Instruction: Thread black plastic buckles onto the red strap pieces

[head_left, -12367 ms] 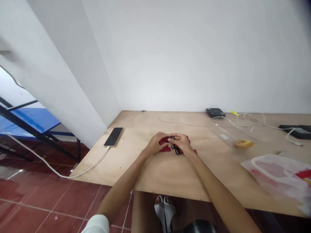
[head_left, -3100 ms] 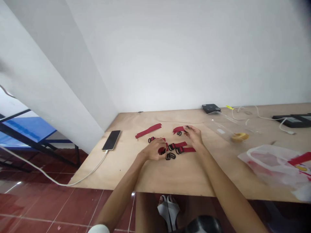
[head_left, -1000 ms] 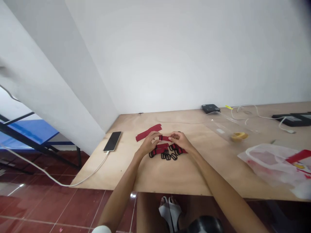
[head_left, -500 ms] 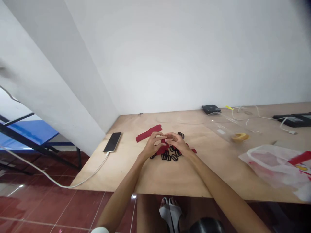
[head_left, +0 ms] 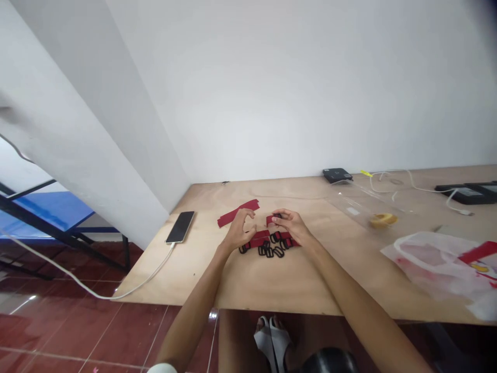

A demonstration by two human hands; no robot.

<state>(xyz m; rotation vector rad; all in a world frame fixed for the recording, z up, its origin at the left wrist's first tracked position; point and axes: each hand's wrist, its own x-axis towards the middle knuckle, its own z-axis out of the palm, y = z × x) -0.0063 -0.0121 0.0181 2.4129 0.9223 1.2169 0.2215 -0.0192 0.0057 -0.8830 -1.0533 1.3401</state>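
My right hand [head_left: 292, 226] pinches a short red strap piece [head_left: 269, 220] with a dark buckle at its end, partly hidden by the fingers. To its left, my left hand [head_left: 239, 230] is open, thumb and fingers apart with nothing between them. Below and between the hands lie several black plastic slide buckles [head_left: 269, 252] on the tabletop. Red strap pieces [head_left: 259, 238] lie among these buckles, some threaded through them. Just beyond my left hand, a longer stack of red straps [head_left: 236, 211] lies at a slant.
A phone [head_left: 180, 227] on a white charging cable lies at the left of the wooden table [head_left: 209, 280]. On the right are a clear plastic bag [head_left: 351, 199], a yellow tape roll [head_left: 383, 220], a white plastic bag [head_left: 430, 259] and black devices [head_left: 337, 174] near the wall.
My hands have parted. The left has let go and moved slightly left; the right has drawn a little right with the red strap piece, leaving more of the buckles in view.
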